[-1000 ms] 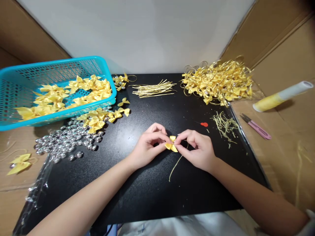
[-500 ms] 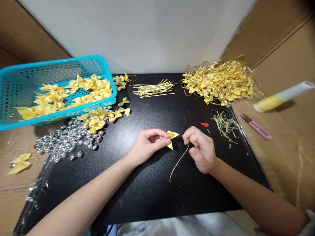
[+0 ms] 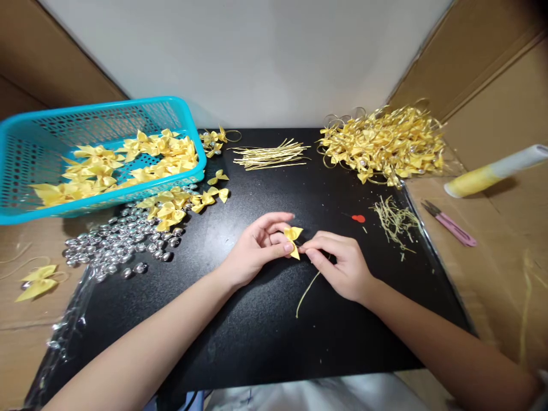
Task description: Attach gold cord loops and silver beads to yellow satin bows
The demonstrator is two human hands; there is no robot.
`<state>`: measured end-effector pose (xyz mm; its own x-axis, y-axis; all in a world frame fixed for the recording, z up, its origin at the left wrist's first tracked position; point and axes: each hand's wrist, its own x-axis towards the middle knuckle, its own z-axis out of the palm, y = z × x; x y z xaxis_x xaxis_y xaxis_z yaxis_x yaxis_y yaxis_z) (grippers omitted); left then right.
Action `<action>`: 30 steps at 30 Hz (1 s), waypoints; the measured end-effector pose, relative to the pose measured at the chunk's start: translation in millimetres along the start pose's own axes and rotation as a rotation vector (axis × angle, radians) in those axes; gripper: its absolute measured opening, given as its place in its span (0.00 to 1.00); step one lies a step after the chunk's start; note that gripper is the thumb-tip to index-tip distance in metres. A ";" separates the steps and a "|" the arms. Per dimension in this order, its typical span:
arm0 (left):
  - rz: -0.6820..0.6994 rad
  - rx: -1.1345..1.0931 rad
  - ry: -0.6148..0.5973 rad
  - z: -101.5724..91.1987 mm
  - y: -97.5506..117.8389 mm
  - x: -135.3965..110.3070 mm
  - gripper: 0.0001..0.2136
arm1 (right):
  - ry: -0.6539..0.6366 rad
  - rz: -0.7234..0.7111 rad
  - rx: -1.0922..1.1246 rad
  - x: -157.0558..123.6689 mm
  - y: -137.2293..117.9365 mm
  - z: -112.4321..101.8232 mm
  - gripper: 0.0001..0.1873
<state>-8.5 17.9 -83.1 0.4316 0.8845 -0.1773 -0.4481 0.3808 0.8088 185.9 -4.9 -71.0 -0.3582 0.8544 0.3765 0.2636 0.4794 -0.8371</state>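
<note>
Pinched between thumb and fingers of my left hand (image 3: 261, 248) is a small yellow ribbon bow (image 3: 293, 235), held just above the black tabletop. My right hand (image 3: 338, 260) is closed close to the bow's right side, its thumb and index finger pressed together near the bow's middle. From under those fingers a thin gold cord (image 3: 305, 298) hangs down and curves left. What exactly lies between the right fingertips is mostly hidden; a small dark bit shows by the bow.
A teal basket (image 3: 128, 197) of yellow bows stands left, silver beads (image 3: 115, 242) before it. Cut gold cords (image 3: 272, 155) lie at the back, finished bow loops (image 3: 385, 145) heap back right. A red needle threader (image 3: 358, 218), cord scraps (image 3: 396, 222) and pink snips (image 3: 449, 224) lie right.
My right hand has moved left up to the bow, and its fingers have turned inward. My left index and other fingers have lifted away from the bow's back, and the bow has tilted more upright.
</note>
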 end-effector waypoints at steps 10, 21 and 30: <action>0.143 0.170 0.048 6.7 -3.4 -1.2 0.05 | 0.129 -0.004 -0.040 -3.5 -9.1 4.5 0.17; 0.069 0.166 0.156 20.4 -5.4 -5.0 0.18 | 0.168 -0.029 -0.141 -2.9 -8.4 14.7 0.20; 0.121 0.224 0.186 22.2 -7.1 -5.3 0.18 | 0.143 -0.050 -0.159 -1.7 -7.8 18.5 0.20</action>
<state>9.7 4.6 -75.5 0.2257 0.9618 -0.1549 -0.2946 0.2189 0.9302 167.9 -13.8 -72.5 -0.2467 0.8429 0.4783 0.3902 0.5381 -0.7471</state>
